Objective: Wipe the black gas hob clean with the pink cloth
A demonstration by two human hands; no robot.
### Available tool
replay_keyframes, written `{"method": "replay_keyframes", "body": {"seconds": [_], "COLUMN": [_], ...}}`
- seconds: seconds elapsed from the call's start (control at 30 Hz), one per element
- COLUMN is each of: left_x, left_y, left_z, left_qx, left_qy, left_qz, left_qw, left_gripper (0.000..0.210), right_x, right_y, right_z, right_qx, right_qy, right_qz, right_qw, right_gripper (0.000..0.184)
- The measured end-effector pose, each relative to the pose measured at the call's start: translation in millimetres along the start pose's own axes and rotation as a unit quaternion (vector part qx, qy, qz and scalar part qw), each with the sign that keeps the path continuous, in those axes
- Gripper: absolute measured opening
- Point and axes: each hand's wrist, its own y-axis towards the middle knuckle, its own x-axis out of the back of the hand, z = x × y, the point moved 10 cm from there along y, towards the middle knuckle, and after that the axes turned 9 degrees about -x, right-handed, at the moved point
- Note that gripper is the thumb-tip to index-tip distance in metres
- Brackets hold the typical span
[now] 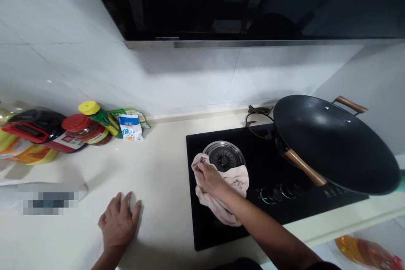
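**Cloth (238, 182) hides part of a burner (224, 158)**

Our left hand (120, 220) lies on the counter (161, 168), fingers spread. Our right hand (210, 180) grips the cloth on the cooktop (268, 156), fingertips partly lost in folds. Beyond, a wok (332, 143) hides what it rests on; the range hood (228, 12) is cut off above.

The cloth (238, 179) lies on the stove (257, 158), left of the wok (329, 143).

Illumination is diffuse; soft shadow falls on the wall (190, 61) beneath the range hood (205, 12) at 12 o'clock. The bottle (368, 253) at 4 o'clock is stretched and blurred; pixelation masks a patch at 8 o'clock.
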Motion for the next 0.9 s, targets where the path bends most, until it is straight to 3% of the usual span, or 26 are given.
{"method": "replay_keyframes", "body": {"seconds": [0.27,0.43,0.7,0.9], "left_x": [-0.9,0.4,0.1,0.7], "left_y": [0,-2,-1,0], "left_z": [-1,-2,-2,-3], "left_qx": [0.000,-0.007,-0.010,-0.014], "left_qy": [0.014,0.015,0.013,0.005], "left_qz": [-0.004,-0.016,-0.022,-0.028], "left_qw": [1.000,1.000,1.000,1.000], "left_gripper": [0.068,0.067,0.062,0.065], "right_x": [58,79,108,129], "right_y": [80,106,106,64], "right_z": [-9,-34,-77,-116], "right_qx": [-0.080,-0.110,-0.148,-0.178], "right_qy": [0.007,-0.021,-0.097,-0.169], "right_qz": [0.004,-0.017,-0.045,-0.056], "right_qw": [0.997,0.994,0.983,0.968], "right_gripper": [0.036,0.038,0.045,0.050]}}
